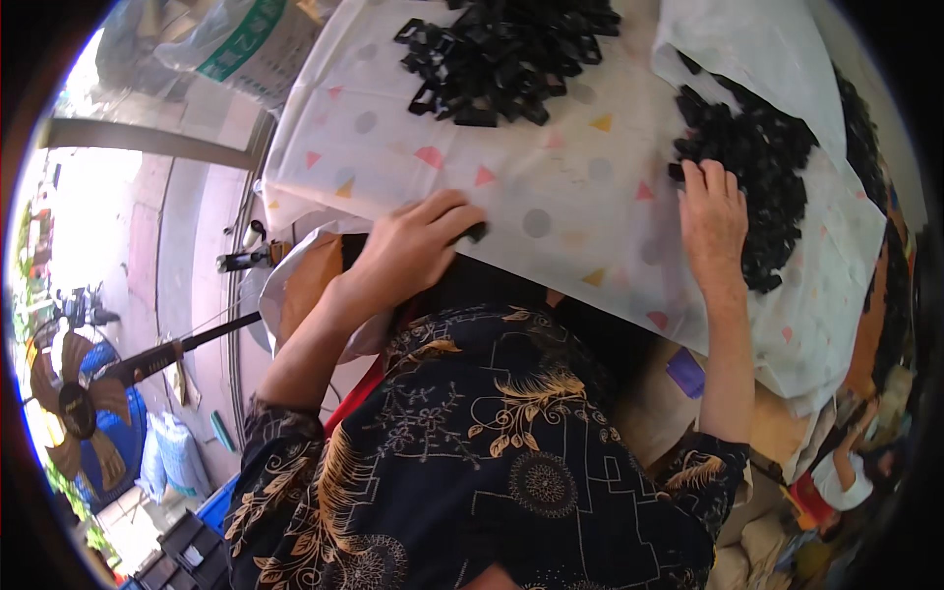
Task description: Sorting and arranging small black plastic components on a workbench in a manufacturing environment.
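Observation:
My left hand (418,241) is closed around a small black plastic part (475,233), just over the near left edge of the table. Part of that piece hides behind the fingers. At the right, my right hand (716,211) reaches to the near side of a heap of black plastic parts (772,187), its fingers curled. A small black part (677,171) shows at its fingertips. Farther back lies a second pile of black parts (501,64), many of them frame-shaped. Both heaps rest on a white tablecloth (551,187) printed with coloured triangles and dots.
A white sack (757,59) lies behind the right heap. On the left stand a fan (74,408), a bluish bag (177,457) and dark crates (187,551). A plastic bag with a green stripe (236,49) is at upper left. Another person (836,482) is at lower right.

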Demonstrator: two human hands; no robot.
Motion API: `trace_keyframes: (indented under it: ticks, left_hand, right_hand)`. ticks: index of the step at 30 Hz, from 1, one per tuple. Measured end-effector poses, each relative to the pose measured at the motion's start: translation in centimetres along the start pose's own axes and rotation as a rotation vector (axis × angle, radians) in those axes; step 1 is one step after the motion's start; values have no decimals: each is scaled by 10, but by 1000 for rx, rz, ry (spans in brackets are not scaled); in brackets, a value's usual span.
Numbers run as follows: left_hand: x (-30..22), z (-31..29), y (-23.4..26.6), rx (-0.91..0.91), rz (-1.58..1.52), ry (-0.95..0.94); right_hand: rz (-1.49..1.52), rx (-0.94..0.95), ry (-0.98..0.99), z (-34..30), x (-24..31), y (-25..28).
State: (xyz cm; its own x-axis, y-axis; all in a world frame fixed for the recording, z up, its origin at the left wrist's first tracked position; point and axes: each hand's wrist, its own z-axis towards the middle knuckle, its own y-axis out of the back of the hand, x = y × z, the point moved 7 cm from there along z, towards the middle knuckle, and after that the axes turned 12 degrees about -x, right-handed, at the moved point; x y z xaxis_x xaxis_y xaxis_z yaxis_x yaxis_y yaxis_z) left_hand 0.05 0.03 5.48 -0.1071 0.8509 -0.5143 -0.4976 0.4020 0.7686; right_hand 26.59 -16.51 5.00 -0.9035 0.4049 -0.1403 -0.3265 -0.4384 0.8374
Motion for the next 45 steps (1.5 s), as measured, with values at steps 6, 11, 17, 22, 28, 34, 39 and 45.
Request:
trace_keyframes:
  ticks: [6,11,17,22,28,34,39,45]
  left_hand:
    - [90,-152,59,168,296,534]
    - [81,-125,64,108,590,417]
    - [48,35,16,-296,216,87]
    - [62,76,-26,-186,295,14]
    - [17,83,-83,-32,-154,53]
    - [15,88,-88,45,-378,262]
    - [6,80,-88,98,-274,320]
    - [7,79,-90,20,-129,184]
  right_hand:
    - [1,118,53,5,-5,-16]
    - [-7,147,65,9,-8,-19]
    - [95,127,75,10,-5,-8]
    - [655,30,-239,10,8,-1]
    - [1013,128,-515,-3,17,-12]
    - [1016,116,-447,4,37,-4]
    - [1031,39,-345,11,50,-3]
    - [993,-30,-135,23,65,-5]
